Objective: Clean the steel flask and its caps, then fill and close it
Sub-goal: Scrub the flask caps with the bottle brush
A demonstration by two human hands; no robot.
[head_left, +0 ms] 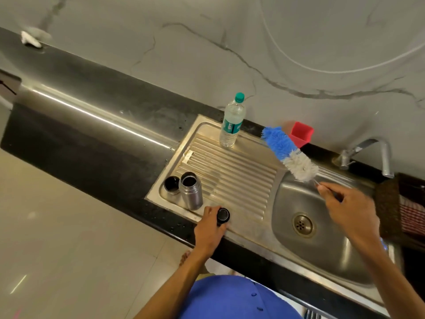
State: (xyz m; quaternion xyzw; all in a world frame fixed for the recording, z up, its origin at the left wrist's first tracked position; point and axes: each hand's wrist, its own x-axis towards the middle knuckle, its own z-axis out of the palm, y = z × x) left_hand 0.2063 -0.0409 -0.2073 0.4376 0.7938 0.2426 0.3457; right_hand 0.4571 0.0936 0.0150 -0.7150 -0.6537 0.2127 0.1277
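Two hands were busy at once, each with its own piece of the job. The left hand (210,223) curled around a small black cap (223,215), open side up, low over the front edge of the ribbed drainboard (232,178); held that way, its hollow faced the brush, which looked like readiness for scrubbing. The right hand (349,203) pinched the thin wire handle of a bottle brush (288,153) over the sink basin (322,203), with the blue and white bristles angled up toward ten o'clock, clear of everything, probably so they could swing across to the cap.

The steel flask (190,191) stood upright and uncapped on the drainboard, mouth open, just beyond the left hand at about eleven o'clock from it and well apart from the right hand, roughly at nine o'clock from that hand. A second cap (172,184) sat mouth up, touching or nearly touching the flask at its nine o'clock side, seemingly parked there until its turn.

A water bottle (232,123) with a green lid stood at the drainboard's far edge, at twelve o'clock from the flask, likely waiting for the filling step. A red cup (301,134) and the tap (368,155) stood behind the basin.
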